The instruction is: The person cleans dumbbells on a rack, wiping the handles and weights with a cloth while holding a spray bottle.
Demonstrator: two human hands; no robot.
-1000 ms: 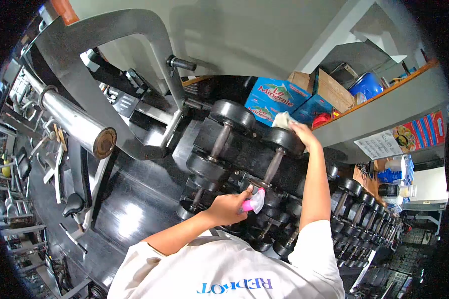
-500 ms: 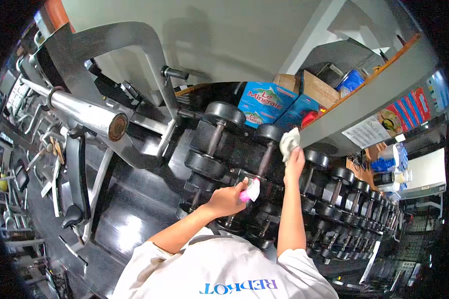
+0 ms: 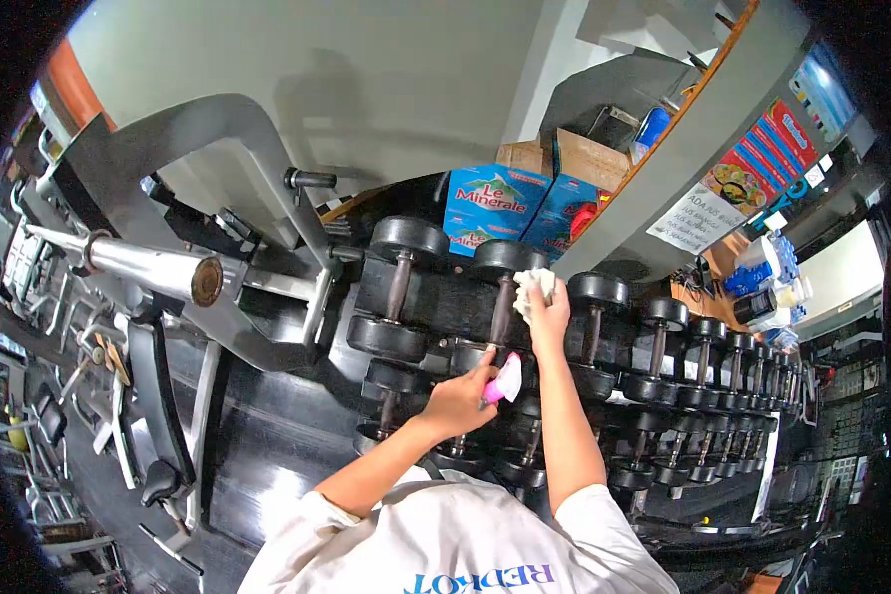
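Observation:
My left hand (image 3: 458,401) is closed around a small pink-and-white bottle (image 3: 505,381), which looks like a spray bottle; its lower part is hidden by the fingers. It is over the near end of a black dumbbell (image 3: 502,309) on the upper rack tier. Bunched in my right hand (image 3: 549,317) is an off-white cloth (image 3: 533,285). The cloth overlaps the right side of that dumbbell's far head and grip; whether it presses on the metal I cannot tell. Another large dumbbell (image 3: 397,287) lies just to the left.
More dumbbells (image 3: 653,356) run along both rack tiers to the right. Blue water cartons (image 3: 495,206) stand behind the rack, beside a grey counter (image 3: 653,148). On the left, a machine frame (image 3: 257,129) holds out a thick metal bar (image 3: 158,267).
My right hand has brought the cloth down closer to the dumbbell's grip. My left hand keeps hold of the bottle. The head view has turned a little, shifting the scene leftward.

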